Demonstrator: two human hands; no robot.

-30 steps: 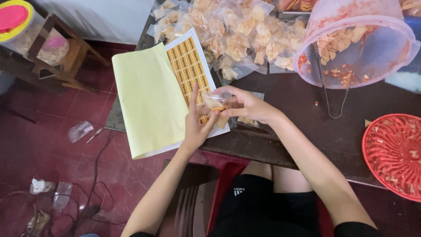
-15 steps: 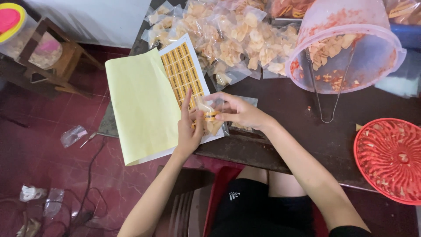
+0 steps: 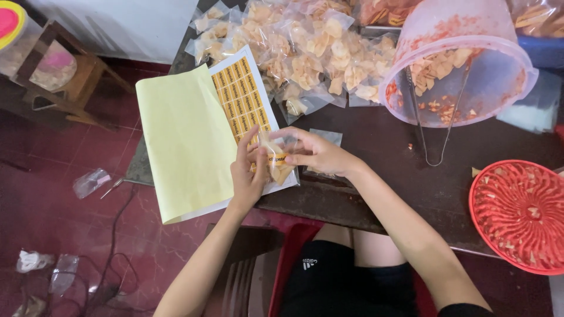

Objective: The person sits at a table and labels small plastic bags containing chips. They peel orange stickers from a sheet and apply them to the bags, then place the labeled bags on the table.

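Observation:
My left hand [image 3: 247, 170] and my right hand [image 3: 314, 154] both hold a small clear bag of chips [image 3: 278, 157] over the table's near edge. An orange sticker sits on the bag's front under my left thumb. Beneath my hands lies a sheet of orange stickers [image 3: 239, 100], with its pale yellow backing paper [image 3: 185, 141] folded out to the left over the table edge. Behind the sheet is a pile of several filled clear chip bags [image 3: 305, 56].
A tilted pink plastic tub of chips [image 3: 464, 64] with metal tongs [image 3: 432, 126] stands at the back right. A red woven tray [image 3: 520, 214] lies at the right on the dark table [image 3: 388, 152]. A wooden stool [image 3: 70, 82] and plastic scraps [image 3: 91, 182] are on the red floor at left.
The view has shifted slightly. My hands stay together on the bag, which has turned so that the orange sticker now shows on its front.

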